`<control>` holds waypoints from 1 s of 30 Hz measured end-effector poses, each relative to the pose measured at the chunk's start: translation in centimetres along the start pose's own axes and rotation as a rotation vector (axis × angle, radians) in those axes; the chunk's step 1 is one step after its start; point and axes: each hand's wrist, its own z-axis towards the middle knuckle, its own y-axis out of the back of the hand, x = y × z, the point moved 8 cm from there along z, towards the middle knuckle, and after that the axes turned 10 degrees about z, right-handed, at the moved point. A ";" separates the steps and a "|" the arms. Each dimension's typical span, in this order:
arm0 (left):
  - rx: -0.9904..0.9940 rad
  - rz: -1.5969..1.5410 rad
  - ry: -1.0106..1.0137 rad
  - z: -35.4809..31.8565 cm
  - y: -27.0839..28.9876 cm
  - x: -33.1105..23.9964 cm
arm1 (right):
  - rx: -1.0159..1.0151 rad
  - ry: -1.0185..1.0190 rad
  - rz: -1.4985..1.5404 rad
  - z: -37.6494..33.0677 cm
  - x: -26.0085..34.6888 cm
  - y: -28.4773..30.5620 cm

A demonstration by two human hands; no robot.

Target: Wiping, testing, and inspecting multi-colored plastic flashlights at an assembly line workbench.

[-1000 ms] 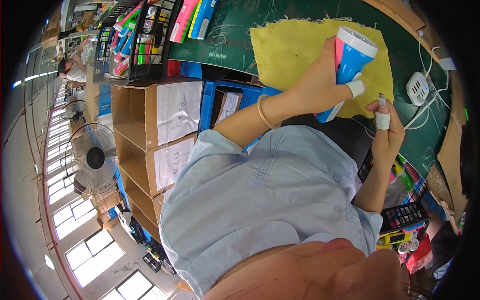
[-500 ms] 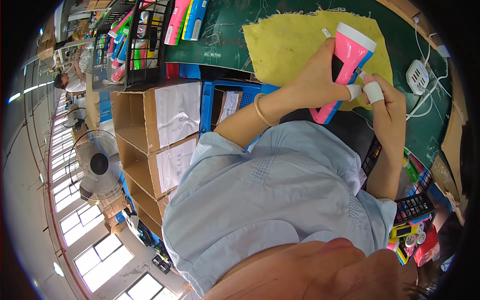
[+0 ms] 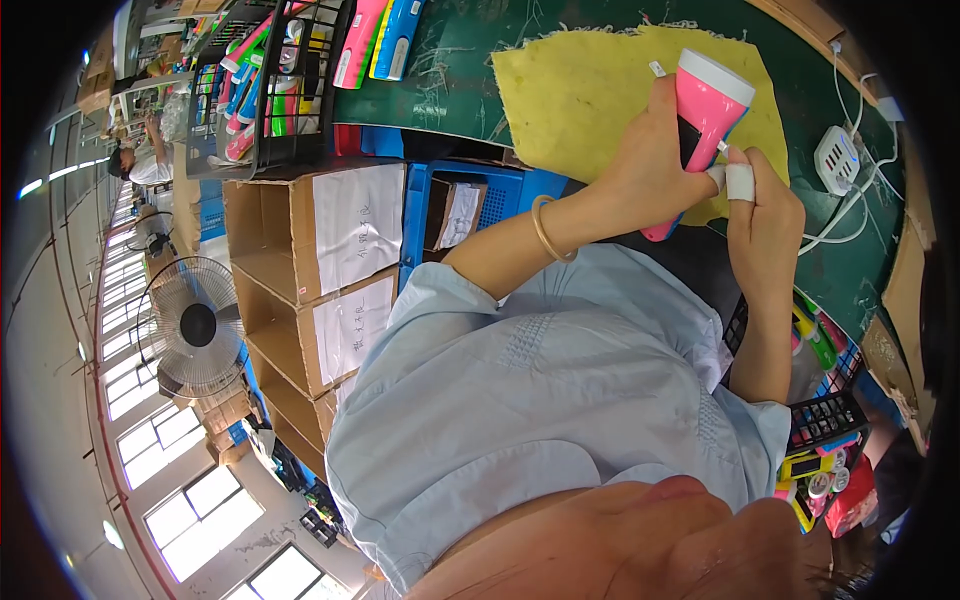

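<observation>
Was recognizable as a factory workshop by scratched green surface [image 3: 450, 110], black basket [image 3: 262, 160] of flashlights [image 3: 240, 143], stacked cardboard boxes [image 3: 303, 237], caged fan [image 3: 198, 325] and row of windows [image 3: 205, 525].

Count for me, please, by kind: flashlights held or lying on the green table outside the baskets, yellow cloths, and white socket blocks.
Held flashlight, in the left hand: 1
Lying flashlights, a pink one and a blue one: 2
Yellow cloth: 1
White socket block: 1
Total: 5
</observation>
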 end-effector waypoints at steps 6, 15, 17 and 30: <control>-0.121 0.057 -0.071 -0.1 0.5 -1.2 | -0.056 0.048 0.051 0.2 -0.3 -0.1; 0.052 -0.464 0.110 1.4 1.6 1.9 | -0.314 0.115 0.059 -2.0 1.7 4.9; 0.066 -0.640 0.133 1.4 0.8 0.6 | 0.003 -0.109 0.275 -1.2 -2.0 2.1; -0.135 -0.695 0.039 3.3 2.7 -2.0 | 0.369 -0.251 0.893 0.1 -5.1 -5.0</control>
